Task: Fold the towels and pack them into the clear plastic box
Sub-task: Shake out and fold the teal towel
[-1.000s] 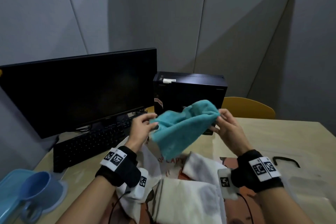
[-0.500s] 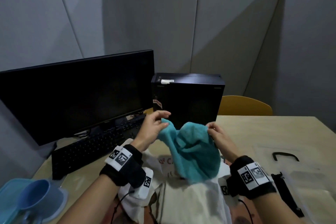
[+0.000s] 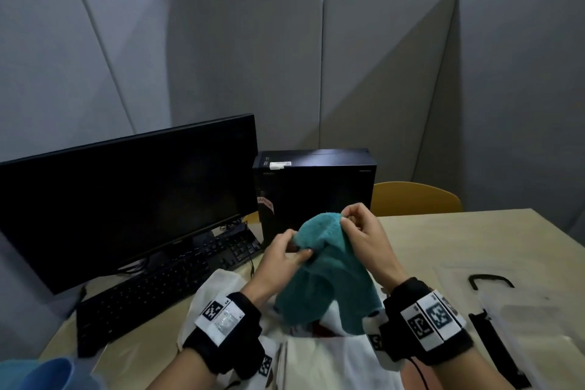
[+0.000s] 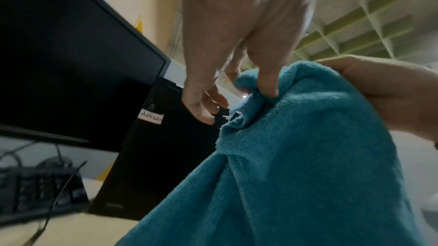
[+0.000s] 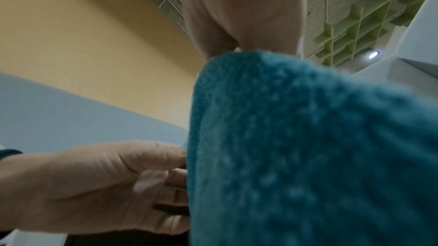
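Note:
I hold a teal towel (image 3: 326,272) up in the air over the table, bunched at its top edge and hanging down. My left hand (image 3: 300,250) pinches the towel's left upper edge. My right hand (image 3: 346,220) pinches the top edge a little higher and to the right. In the left wrist view my left hand (image 4: 260,89) has its fingers dug into a fold of the teal towel (image 4: 308,156). The right wrist view is mostly filled by the teal towel (image 5: 308,147). The clear plastic box (image 3: 531,320), with a black handle (image 3: 489,279), lies on the table at the right.
White towels (image 3: 332,361) lie crumpled on the table under my wrists. A monitor (image 3: 126,199), a keyboard (image 3: 164,288) and a black PC tower (image 3: 316,187) stand to the left and behind. A yellow chair back (image 3: 414,196) shows beyond the table. A blue cup (image 3: 47,374) is at the bottom left.
My hands have come closer together, gathering the towel's top edge into a bunch. My right hand has risen above the left. The head view has tilted upward.

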A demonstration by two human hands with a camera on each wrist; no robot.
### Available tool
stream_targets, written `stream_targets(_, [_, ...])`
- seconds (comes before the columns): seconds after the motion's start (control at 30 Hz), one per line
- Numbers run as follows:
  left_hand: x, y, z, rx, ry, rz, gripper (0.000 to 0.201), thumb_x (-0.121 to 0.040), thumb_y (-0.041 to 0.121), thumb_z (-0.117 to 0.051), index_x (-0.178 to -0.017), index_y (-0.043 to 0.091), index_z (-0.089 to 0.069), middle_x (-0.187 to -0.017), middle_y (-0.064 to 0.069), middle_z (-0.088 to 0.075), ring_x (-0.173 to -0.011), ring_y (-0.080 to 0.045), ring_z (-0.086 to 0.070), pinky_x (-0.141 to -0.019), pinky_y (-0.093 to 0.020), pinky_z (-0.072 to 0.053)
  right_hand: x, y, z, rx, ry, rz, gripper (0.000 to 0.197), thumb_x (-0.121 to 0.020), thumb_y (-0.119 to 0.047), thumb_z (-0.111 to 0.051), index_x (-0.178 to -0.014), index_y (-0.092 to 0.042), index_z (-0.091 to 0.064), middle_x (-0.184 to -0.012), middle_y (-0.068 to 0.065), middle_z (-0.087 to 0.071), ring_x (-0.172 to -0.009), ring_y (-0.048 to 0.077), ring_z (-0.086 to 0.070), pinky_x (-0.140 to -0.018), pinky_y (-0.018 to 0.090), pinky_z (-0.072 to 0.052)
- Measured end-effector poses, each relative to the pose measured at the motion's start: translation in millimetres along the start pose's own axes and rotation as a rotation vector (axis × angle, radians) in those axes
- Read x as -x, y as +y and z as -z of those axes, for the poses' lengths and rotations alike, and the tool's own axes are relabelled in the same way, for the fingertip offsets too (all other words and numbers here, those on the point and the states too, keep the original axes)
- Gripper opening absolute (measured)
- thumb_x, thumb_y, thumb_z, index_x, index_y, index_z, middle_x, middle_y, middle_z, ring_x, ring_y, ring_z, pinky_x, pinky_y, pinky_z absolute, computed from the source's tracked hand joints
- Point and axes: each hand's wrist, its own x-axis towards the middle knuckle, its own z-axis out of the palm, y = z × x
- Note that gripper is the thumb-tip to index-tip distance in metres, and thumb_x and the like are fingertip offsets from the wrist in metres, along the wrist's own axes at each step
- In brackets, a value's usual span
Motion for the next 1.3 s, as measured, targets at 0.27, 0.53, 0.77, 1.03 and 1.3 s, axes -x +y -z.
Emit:
stream_targets(0.27, [9.4,30.5,-2.4,0.322,-0.061,-0.128,0.008,-0.092,0.007,-0.051,-0.084,0.009,-0.050,-0.076,-0.004,-0.059,-0.074,-0.008,-0.061,-0.079,-0.026,-0.054,2.2,1.7,4.2,0.262,-0.368,0.034,0.009,-0.086,-0.020,-0.063,-0.081,-0.024,-0.057,-0.072,-0.008,-0.057,-0.064,0.005,-0.052,-0.060,0.018,-0.043])
stream_targets(0.53, [20.3,1.6,-28.0,0.076,-0.369,0.165,0.021,-0.088,0.025,-0.059,-0.107,0.016,-0.055,-0.106,0.001,-0.059,-0.098,-0.011,-0.056,-0.084,-0.022,-0.048,10.4,25.4,12.6,0.221,-0.420,-0.105,0.018,-0.092,-0.009,-0.051,-0.080,-0.023,-0.052,-0.076,-0.004,-0.054,-0.066,0.006,-0.051,-0.060,0.017,-0.045])
stream_targets(0.77, [14.5,5.3,-16.0,0.040,-0.284,0.145,0.006,-0.087,0.017,-0.060,-0.093,0.019,-0.057,-0.094,0.004,-0.062,-0.087,-0.010,-0.060,-0.078,-0.028,-0.050,-0.1,15.5,26.5,0.045,-0.238,-0.025,0.019,-0.096,-0.010,-0.043,-0.086,-0.023,-0.052,-0.074,-0.001,-0.047,-0.066,0.008,-0.043,-0.061,0.015,-0.038])
stream_targets(1.03, [11.2,37.1,-11.2,0.465,-0.042,-0.025,0.021,-0.080,0.001,-0.063,-0.094,0.016,-0.058,-0.090,0.000,-0.067,-0.079,-0.008,-0.064,-0.070,-0.019,-0.052,-2.5,-7.2,30.6,0.333,-0.671,0.018,0.015,-0.091,-0.024,-0.056,-0.095,-0.012,-0.064,-0.077,-0.003,-0.060,-0.068,0.006,-0.053,-0.063,0.022,-0.043])
stream_targets(1.3, [22.8,8.2,-20.2,0.316,-0.456,0.148,0.048,-0.066,0.026,-0.079,-0.111,0.019,-0.062,-0.117,-0.007,-0.065,-0.111,-0.027,-0.060,-0.100,-0.045,-0.047,-26.5,-41.1,77.8,-0.451,-0.265,-0.103,0.022,-0.097,-0.011,-0.040,-0.090,-0.012,-0.061,-0.074,-0.002,-0.071,-0.066,0.004,-0.066,-0.060,0.018,-0.054])
